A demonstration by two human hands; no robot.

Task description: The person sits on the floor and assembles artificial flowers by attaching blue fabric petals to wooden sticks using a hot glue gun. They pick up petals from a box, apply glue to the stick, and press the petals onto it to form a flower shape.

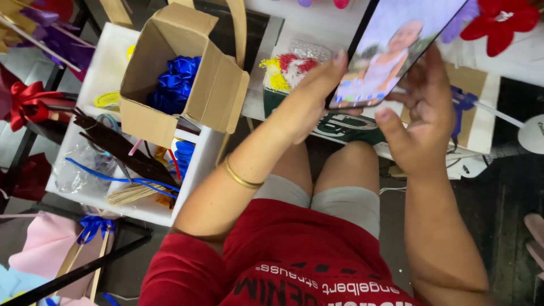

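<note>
A black-framed tablet (396,45) with a lit screen showing a picture of a person is held up over my knees. My left hand (309,96) grips its lower left edge, fingers curled over the rim. My right hand (422,113) supports it from the right and underneath, thumb pointing toward the screen's bottom edge. A gold bangle (241,178) circles my left wrist.
An open cardboard box (170,73) with blue ribbon bows (177,79) sits on a white tray (96,73) of sticks, wires and brown strips at the left. A green box (340,127) with red and yellow tufts lies behind the tablet. Red and purple paper flowers ring the edges.
</note>
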